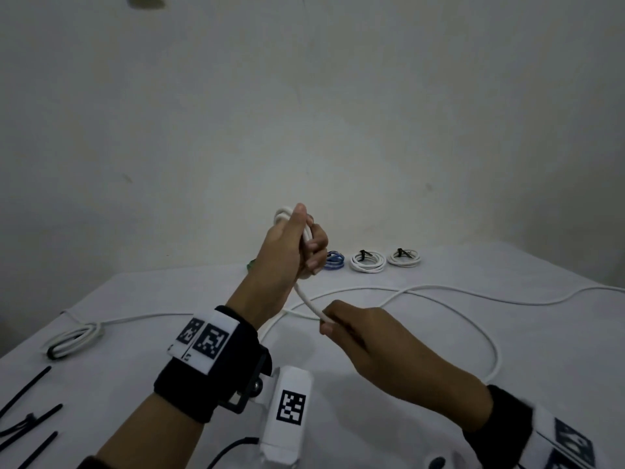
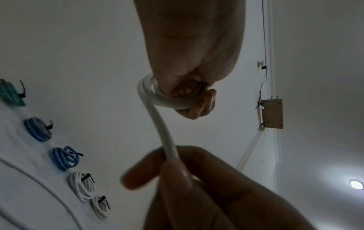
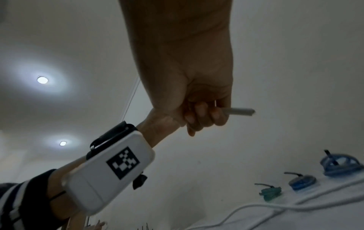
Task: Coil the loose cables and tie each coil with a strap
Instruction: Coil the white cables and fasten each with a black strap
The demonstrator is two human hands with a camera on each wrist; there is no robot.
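backdrop: plain white wall behind, white table (image 1: pixel 439 418) underneath, lighting's pretty dim

white cable (image 1: pixel 439 296): a few small loops are bunched in the left hand (image 1: pixel 287 252), held up above the table. One short taut run drops from that bundle down and toward the person to the right hand (image 1: pixel 358 333); from there the slack trails out across the table on the right

key relation: the run's long axis goes diagonally from the bundle down to the right hand, which sits just below and nearer the body than the bundle. So I'd guess the next wrap means the right hand swinging its bit up and round the left

left hand grip: fingers and thumb curled tight round the loops, wrist view shows them wrapped round the fingers (image 2: pixel 199 107)

right hand grip: thumb and fingers pinched on the cable

look of it: smooth, round, fairly thick white cord, holds its curve, no kinks I can see

finished coils: past the bundle along the far edge, blue coil (image 1: pixel 334 260) and two white coils (image 1: pixel 368 262), each cinched with a black strap

further out: left of the bundle, a folded white cable (image 1: pixel 74 338), and loose black straps (image 1: pixel 30 418) near the left corner

progress: my read is several done, this one barely started
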